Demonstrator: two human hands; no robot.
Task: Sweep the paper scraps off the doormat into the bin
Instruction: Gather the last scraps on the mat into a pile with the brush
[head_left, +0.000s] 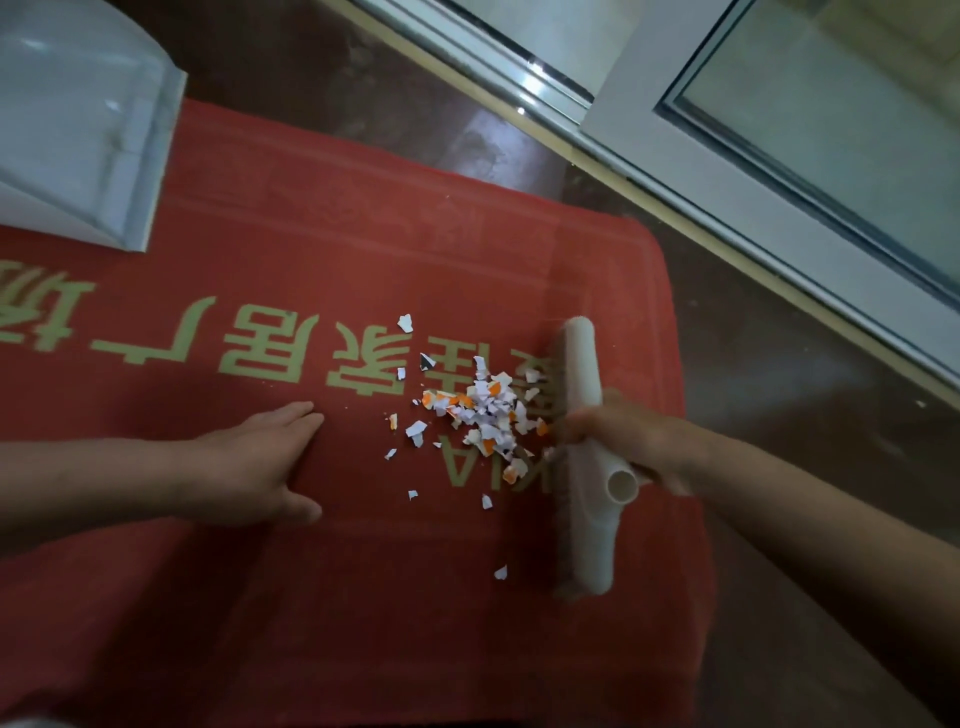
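Paper scraps (491, 415) lie in a loose heap on the right half of the red doormat (311, 597), a few strays around them, hard against the bristles of a white brush (584, 364). They look feather-light and torn small, so I'd guess a hard stroke would scatter them or snag them in the mat's pile. Short, low pushes should suit better than picking them up.

The right hand (623, 436) has its grip wrapped round the middle of the brush back, beside the empty handle socket. The left hand (260, 457) lies flat on the mat, grip spread, holding nothing, apparently pinning the mat down.

The pale translucent bin (78, 130) sits well apart at the mat's far left corner. Around the mat are dark brown floor (363, 67) and a white sliding-door frame (727, 171).
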